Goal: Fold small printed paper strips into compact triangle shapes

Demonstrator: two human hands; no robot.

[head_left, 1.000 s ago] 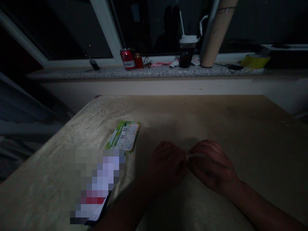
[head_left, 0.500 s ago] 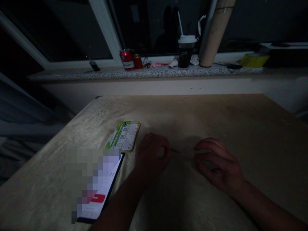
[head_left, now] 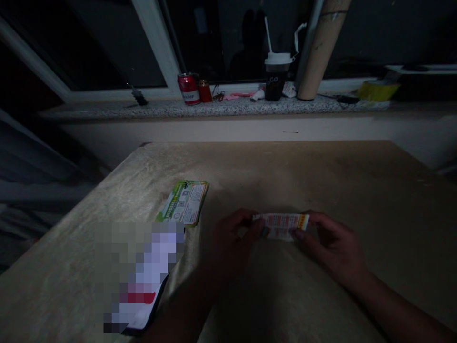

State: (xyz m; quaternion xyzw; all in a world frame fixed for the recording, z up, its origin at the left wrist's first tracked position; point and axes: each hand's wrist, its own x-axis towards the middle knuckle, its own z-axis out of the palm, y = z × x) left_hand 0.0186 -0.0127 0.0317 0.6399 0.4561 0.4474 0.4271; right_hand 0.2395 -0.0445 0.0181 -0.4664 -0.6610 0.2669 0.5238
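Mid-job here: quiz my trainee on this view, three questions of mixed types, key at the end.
1. True or false: the left hand and the right hand both hold the small flat white strip with red print.
2. Beside the red-and-white metal can stands: A) tan cardboard tube; B) small red cylindrical container; C) yellow roll.
3. Fill in: the flat green-and-white printed packet lies to the ____ of both hands.

Key: 1 true; 2 B; 3 left.
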